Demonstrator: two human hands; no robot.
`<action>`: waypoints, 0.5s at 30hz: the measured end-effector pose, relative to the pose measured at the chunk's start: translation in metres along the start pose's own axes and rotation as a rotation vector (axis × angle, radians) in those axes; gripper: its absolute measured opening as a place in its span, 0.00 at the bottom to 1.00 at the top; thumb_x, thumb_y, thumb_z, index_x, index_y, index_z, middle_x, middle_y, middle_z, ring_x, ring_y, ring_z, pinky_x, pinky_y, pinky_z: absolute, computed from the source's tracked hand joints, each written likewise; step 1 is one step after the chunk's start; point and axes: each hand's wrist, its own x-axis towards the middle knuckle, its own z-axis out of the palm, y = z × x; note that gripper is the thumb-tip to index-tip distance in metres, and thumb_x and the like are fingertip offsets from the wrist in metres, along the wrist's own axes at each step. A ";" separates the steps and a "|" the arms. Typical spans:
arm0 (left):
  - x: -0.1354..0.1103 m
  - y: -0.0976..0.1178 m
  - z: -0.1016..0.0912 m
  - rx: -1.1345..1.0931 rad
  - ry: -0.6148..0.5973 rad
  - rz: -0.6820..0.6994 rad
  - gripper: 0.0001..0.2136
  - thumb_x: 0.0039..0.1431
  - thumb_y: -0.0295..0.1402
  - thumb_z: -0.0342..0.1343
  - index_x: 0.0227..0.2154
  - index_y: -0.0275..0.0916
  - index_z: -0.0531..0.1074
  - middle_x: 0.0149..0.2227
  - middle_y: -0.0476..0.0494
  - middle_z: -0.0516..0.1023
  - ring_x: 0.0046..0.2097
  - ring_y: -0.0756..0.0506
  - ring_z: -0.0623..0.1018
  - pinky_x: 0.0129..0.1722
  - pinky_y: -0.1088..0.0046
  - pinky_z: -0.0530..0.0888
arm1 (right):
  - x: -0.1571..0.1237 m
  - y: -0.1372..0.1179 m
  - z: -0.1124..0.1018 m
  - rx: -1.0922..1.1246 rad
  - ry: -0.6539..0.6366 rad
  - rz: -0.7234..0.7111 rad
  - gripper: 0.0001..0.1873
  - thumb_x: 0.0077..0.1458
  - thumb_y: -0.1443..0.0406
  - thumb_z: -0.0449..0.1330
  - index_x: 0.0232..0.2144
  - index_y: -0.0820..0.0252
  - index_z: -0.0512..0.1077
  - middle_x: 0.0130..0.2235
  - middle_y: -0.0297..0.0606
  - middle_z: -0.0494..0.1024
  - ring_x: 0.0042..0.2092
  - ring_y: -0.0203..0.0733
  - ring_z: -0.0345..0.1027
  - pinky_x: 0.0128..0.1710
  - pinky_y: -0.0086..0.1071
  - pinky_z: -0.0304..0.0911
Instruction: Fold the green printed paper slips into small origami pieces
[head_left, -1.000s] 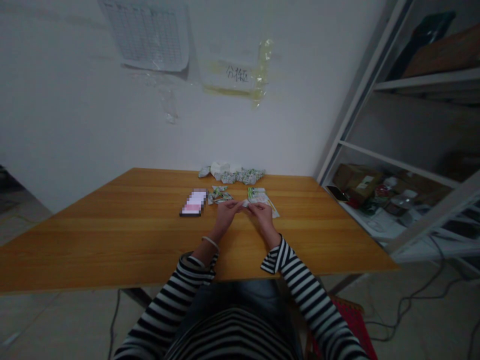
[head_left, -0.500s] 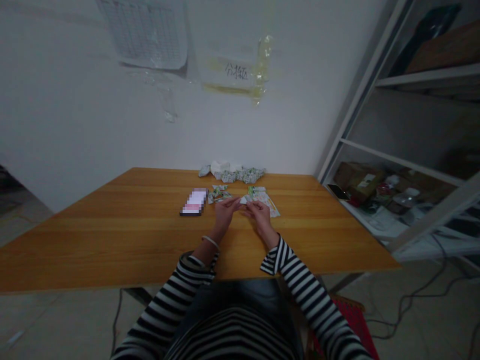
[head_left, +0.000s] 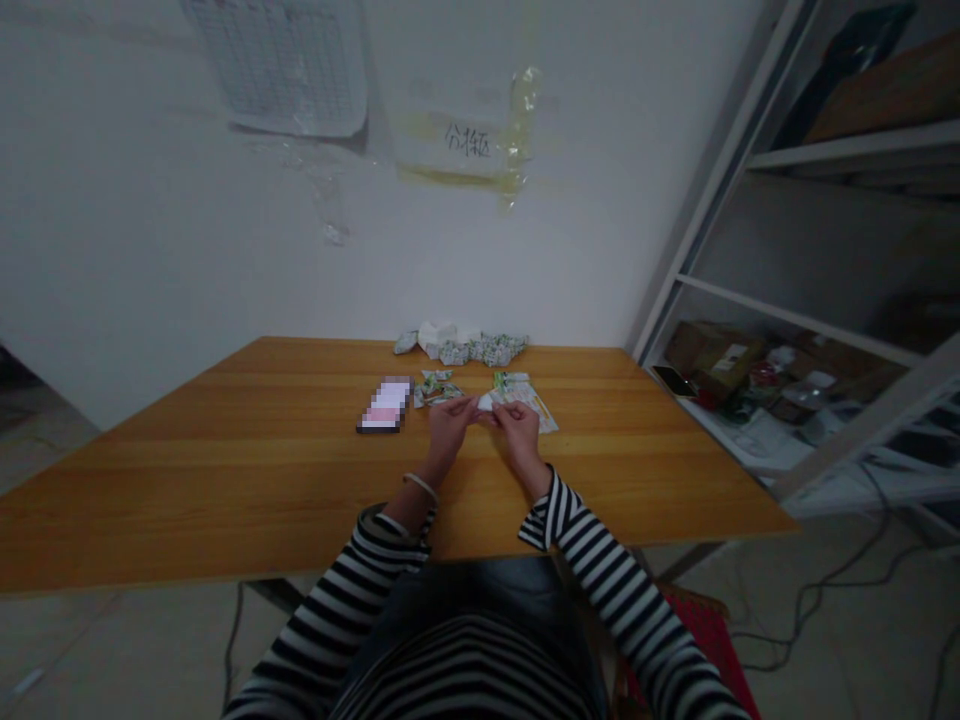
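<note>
Over the middle of the wooden table, my left hand (head_left: 450, 421) and my right hand (head_left: 519, 428) meet fingertip to fingertip. Between them they pinch a small white piece (head_left: 486, 402), perhaps paper; its exact kind is too small to make out. Just behind my left hand lie crumpled green-and-white wrappers (head_left: 436, 388). A printed packet or sheet (head_left: 541, 408) with green and orange marks lies flat beyond my right hand, partly covered by it. To the left rests a phone (head_left: 386, 405) with its screen blurred out.
Crumpled green-and-white patterned packets (head_left: 487, 350) and white tissue (head_left: 439, 337) line the table's back edge by the wall. A metal shelf (head_left: 795, 335) stands at the right, holding boxes, bottles and another phone (head_left: 673, 381). A red stool (head_left: 701, 640) is at the lower right.
The fingers of my right hand have curled in closer around the white piece, and slightly more of it shows. The whole view has shifted a little; the things on the table lie as before.
</note>
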 end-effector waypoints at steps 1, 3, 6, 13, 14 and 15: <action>0.000 -0.001 0.000 0.008 0.005 0.003 0.18 0.44 0.43 0.69 0.33 0.32 0.81 0.30 0.40 0.84 0.33 0.42 0.82 0.39 0.61 0.80 | 0.001 0.001 0.000 -0.002 0.002 0.003 0.20 0.37 0.55 0.72 0.25 0.60 0.69 0.21 0.31 0.76 0.23 0.35 0.70 0.25 0.28 0.67; 0.001 -0.002 0.000 0.027 0.012 0.013 0.18 0.44 0.42 0.68 0.34 0.32 0.80 0.31 0.40 0.84 0.32 0.42 0.82 0.38 0.62 0.80 | 0.001 0.002 0.000 0.003 0.000 0.017 0.22 0.37 0.56 0.72 0.32 0.58 0.68 0.23 0.28 0.76 0.22 0.33 0.68 0.23 0.26 0.66; 0.000 -0.003 0.001 0.061 0.011 0.032 0.17 0.45 0.39 0.68 0.36 0.33 0.80 0.31 0.40 0.84 0.32 0.43 0.83 0.37 0.64 0.80 | -0.001 0.005 0.001 0.018 -0.028 0.059 0.30 0.38 0.57 0.71 0.43 0.55 0.65 0.28 0.28 0.77 0.23 0.33 0.69 0.22 0.26 0.66; -0.001 -0.004 0.003 0.101 -0.009 0.058 0.14 0.44 0.35 0.67 0.34 0.35 0.80 0.32 0.41 0.84 0.33 0.43 0.83 0.36 0.67 0.79 | -0.004 0.008 0.003 0.073 -0.150 0.104 0.22 0.42 0.58 0.69 0.38 0.57 0.67 0.25 0.28 0.75 0.21 0.32 0.67 0.20 0.24 0.62; -0.001 -0.004 0.003 0.102 -0.012 0.054 0.14 0.44 0.36 0.67 0.34 0.35 0.80 0.31 0.41 0.84 0.32 0.43 0.83 0.35 0.67 0.79 | -0.004 0.007 0.003 0.082 -0.153 0.099 0.22 0.43 0.58 0.69 0.40 0.57 0.67 0.25 0.28 0.75 0.21 0.32 0.67 0.20 0.24 0.62; 0.000 -0.004 0.002 0.102 -0.013 0.047 0.14 0.44 0.36 0.67 0.35 0.35 0.80 0.30 0.42 0.84 0.30 0.44 0.82 0.34 0.68 0.79 | -0.003 0.007 0.003 0.090 -0.157 0.097 0.24 0.43 0.59 0.68 0.42 0.56 0.67 0.25 0.28 0.76 0.22 0.33 0.68 0.21 0.25 0.63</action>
